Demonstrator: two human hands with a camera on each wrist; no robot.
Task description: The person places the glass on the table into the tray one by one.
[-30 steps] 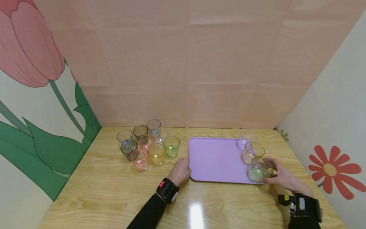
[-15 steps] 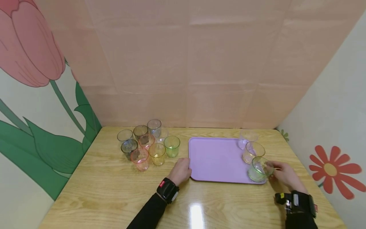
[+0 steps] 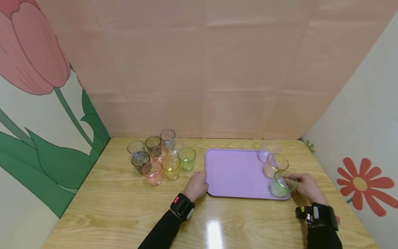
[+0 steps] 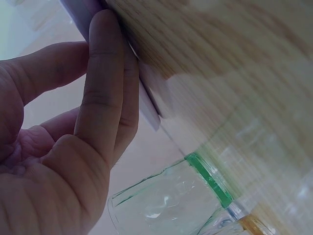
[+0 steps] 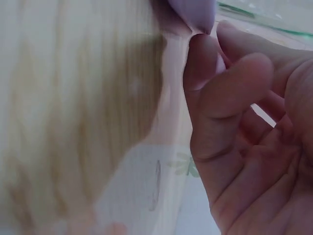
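A lilac rectangular tray lies on the wooden table. My left hand grips its left edge, thumb and fingers meeting at the rim in the left wrist view. At the tray's right edge, my right hand pinches the rim, its fingertips right at the tray corner. A green-tinted glass stands at the tray's front right, partly in front of the right fingers. Behind it stand a yellowish glass and a clear glass, in a row along the right side.
Left of the tray, several tinted glasses stand grouped on the table, among them a green glass, an amber glass, a pink glass and a dark grey glass. A pinkish sheet covers the back wall.
My right hand has let go of the green glass on the tray and shifted to the tray's right edge. The left hand has stayed at the left edge.
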